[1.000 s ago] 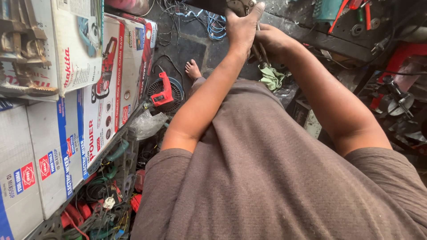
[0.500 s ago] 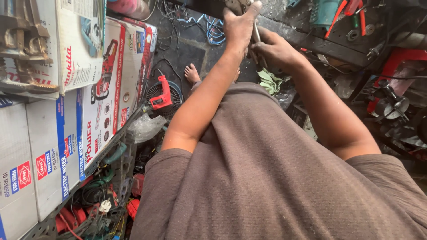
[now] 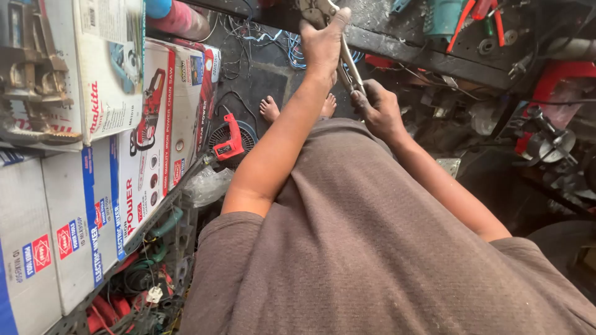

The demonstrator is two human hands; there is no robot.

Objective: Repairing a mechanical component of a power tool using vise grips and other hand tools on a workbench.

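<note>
Metal locking pliers (image 3: 338, 46) | left hand (image 3: 324, 43) grips head; right hand (image 3: 377, 108) grips handles | red drill (image 3: 231, 144) on floor beside cartons (image 3: 155, 118)

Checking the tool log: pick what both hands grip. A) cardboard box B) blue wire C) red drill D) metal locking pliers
D: the left hand grips the pliers near the head, the right hand holds the handles; the red drill lies on the floor.
</note>
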